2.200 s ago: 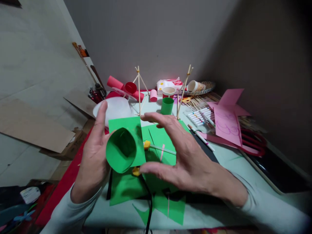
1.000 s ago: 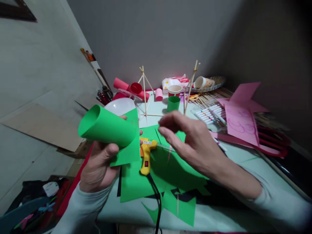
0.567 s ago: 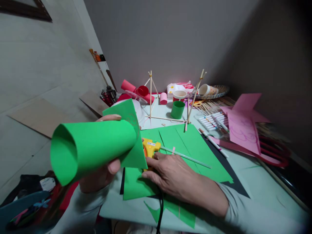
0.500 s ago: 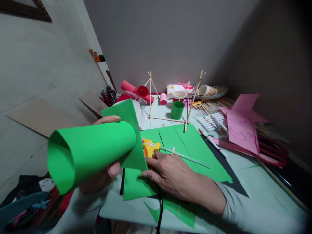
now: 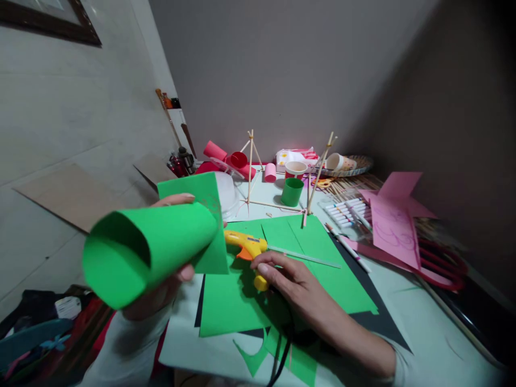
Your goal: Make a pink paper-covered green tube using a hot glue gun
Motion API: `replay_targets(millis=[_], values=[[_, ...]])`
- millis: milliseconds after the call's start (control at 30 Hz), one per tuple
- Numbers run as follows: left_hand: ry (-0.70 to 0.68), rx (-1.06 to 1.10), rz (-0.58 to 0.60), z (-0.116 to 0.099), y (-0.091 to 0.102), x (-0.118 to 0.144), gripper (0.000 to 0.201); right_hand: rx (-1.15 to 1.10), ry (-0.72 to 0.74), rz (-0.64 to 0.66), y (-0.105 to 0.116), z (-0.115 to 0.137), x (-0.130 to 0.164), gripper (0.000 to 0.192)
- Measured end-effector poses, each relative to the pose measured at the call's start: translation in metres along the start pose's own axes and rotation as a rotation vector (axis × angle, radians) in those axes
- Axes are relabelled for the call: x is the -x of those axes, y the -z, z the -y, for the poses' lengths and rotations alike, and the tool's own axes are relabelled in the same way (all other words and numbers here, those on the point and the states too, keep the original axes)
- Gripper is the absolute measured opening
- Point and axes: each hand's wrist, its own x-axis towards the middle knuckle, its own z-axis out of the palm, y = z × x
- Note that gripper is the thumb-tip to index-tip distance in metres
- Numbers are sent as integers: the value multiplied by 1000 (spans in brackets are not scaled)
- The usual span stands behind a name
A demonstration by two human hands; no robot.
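My left hand (image 5: pixel 161 293) is gripping the rolled green paper tube (image 5: pixel 149 250); just beside it, my right hand (image 5: pixel 294 285) is closing around the yellow glue gun (image 5: pixel 248 250).

Dim indoor light; right side in deep shadow; edges warped, slightly blurred.

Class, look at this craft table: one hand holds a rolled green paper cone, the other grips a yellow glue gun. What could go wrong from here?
1. The left hand pinches the green paper cone with only thumb and fingers; its loose flap could let the roll spring open.
2. The right hand holds the glue gun with its nozzle near the left fingers, so a burn seems possible.
3. The gun's black cord trails off the table edge and might snag.
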Motion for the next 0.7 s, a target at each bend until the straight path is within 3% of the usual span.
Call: replay_targets(millis=[100, 233, 300, 433, 567, 700], values=[[-207, -117, -26, -9, -3, -4, 69, -185, -80, -93, 3, -3, 5, 32], [-269, -81, -144, -10, -11, -12, 41, -414, -167, -331, 4, -5, 9, 53], [-232, -2, -169, -6, -15, -16, 33, -470, -209, -374, 5, -4, 11, 55], [-61, 177, -151, 5, -18, -25, 39, -544, -288, -290, 10, 2, 21, 50], [111, 271, -37, 15, -14, -27, 46, -394, -144, -314, 33, 2, 31, 41], [146, 324, 94, 20, -9, -23, 38, 29, 98, -350, 60, 8, 36, 33]])
